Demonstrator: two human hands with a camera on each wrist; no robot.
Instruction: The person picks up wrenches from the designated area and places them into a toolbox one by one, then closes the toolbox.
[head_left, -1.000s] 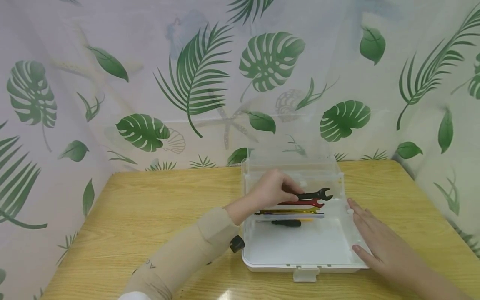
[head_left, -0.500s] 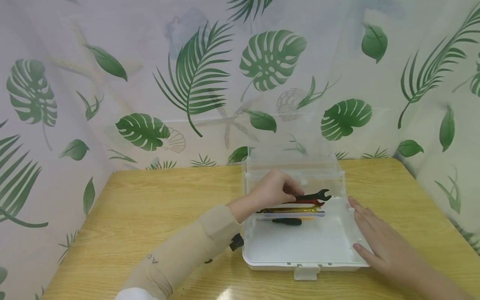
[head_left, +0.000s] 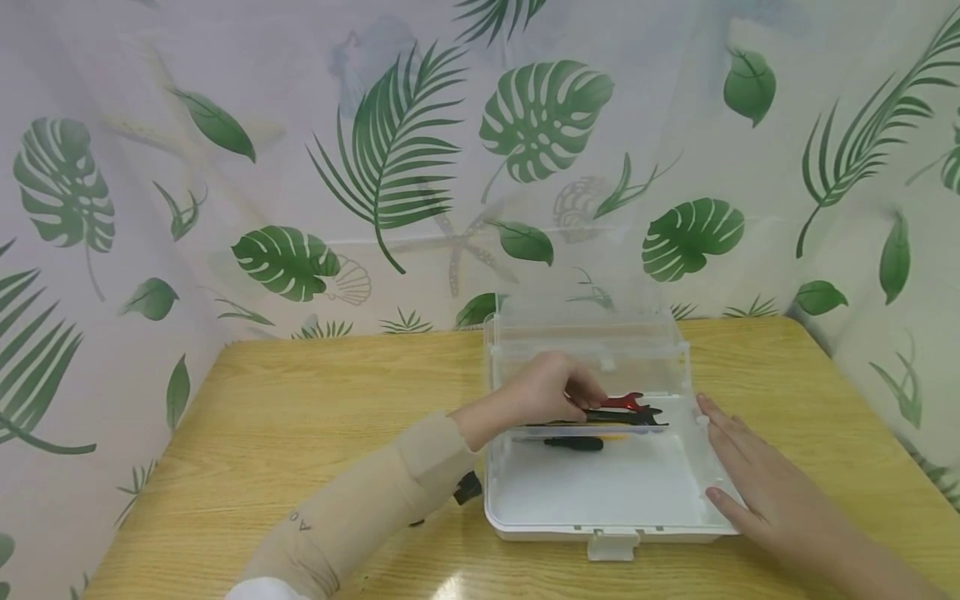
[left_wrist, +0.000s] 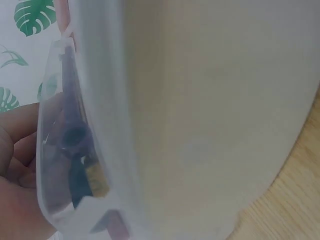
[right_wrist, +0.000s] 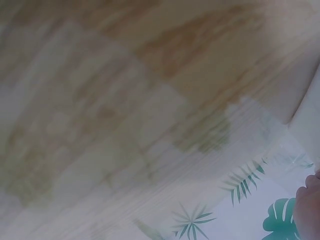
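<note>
My left hand [head_left: 551, 387] reaches into a clear-and-white plastic toolbox [head_left: 585, 531] in the head view. Its thumb and fingers pinch a black open-end wrench [head_left: 630, 417], low over the inner tray [head_left: 645, 430]. Just behind lies a red wrench [head_left: 626, 402], partly hidden by the fingers; of a yellow wrench only a sliver shows. In the left wrist view the left hand [left_wrist: 20, 175] shows beside the see-through wall, with tool ends blurred behind it. My right hand [head_left: 765, 483] rests with extended fingers against the box's right side; part of this hand [right_wrist: 307, 207] edges into the right wrist view.
A black-handled screwdriver [head_left: 573, 443] lies below the tray, an orange piece [head_left: 615, 437] beside it. The transparent lid [head_left: 585, 325] stands raised at the back, and a latch [head_left: 613, 546] hangs in front. The wooden table [head_left: 337, 392] extends left toward a leaf-print curtain [head_left: 375, 167].
My left hand has brought the black wrench down and toward the front, from behind the red wrench to in front of it, covering most of the yellow one. The right hand stays put.
</note>
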